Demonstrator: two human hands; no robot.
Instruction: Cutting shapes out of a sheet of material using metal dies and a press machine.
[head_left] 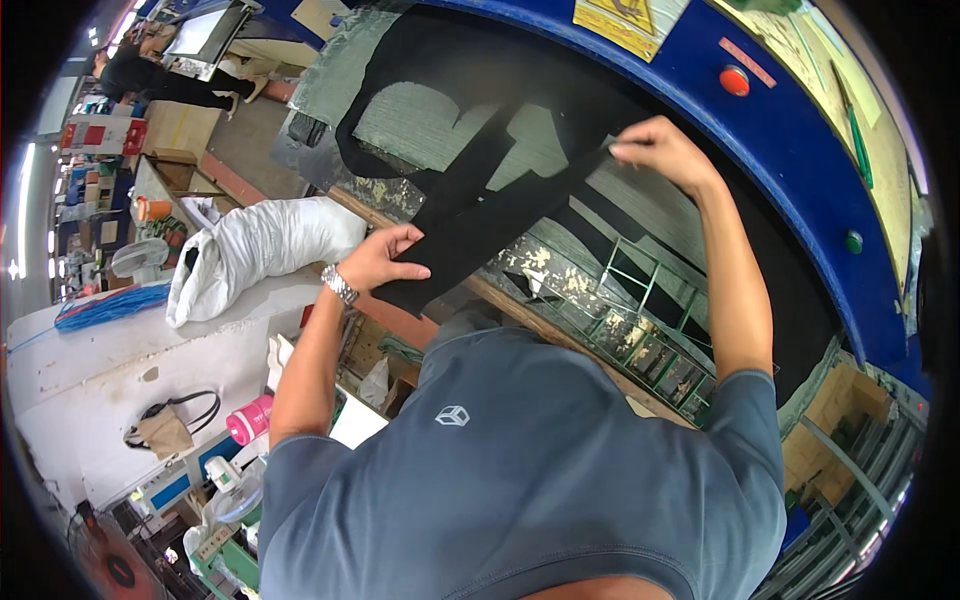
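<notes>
Left hand [383, 260]: thumb and fingers hold a black strip [485, 235] over the worktop's [410, 120] near edge.
Right hand [668, 155]: fingertips pinch the strip's other end.

A worn grey worktable [410, 120] carries a black sheet [450, 60] with cut-out openings

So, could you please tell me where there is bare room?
The grey board shows a bare patch bordered by black sheet; the white surface has one between the blue cord bundle, white sack and the near edge. It is crowded between left hand and right hand, along the black strip, and around the green frame.
</notes>
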